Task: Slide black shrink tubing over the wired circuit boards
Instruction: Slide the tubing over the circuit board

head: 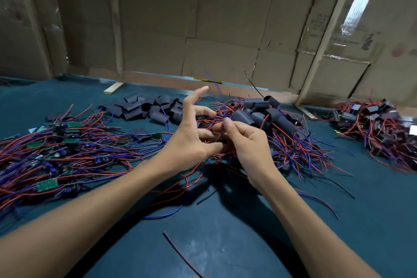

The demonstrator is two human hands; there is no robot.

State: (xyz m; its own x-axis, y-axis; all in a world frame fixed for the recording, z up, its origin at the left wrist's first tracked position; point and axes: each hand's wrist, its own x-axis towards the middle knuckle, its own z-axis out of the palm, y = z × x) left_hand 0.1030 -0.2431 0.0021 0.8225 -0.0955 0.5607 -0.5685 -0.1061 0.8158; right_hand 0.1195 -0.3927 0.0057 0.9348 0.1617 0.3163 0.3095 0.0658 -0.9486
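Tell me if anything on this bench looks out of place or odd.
One loose red wire lies alone on the green mat near the front edge, apart from the wire heaps. Otherwise the piles of bare boards, flat black tubing and sleeved boards look sorted, though tangled.

Assembly workshop: wired circuit boards, cardboard walls.
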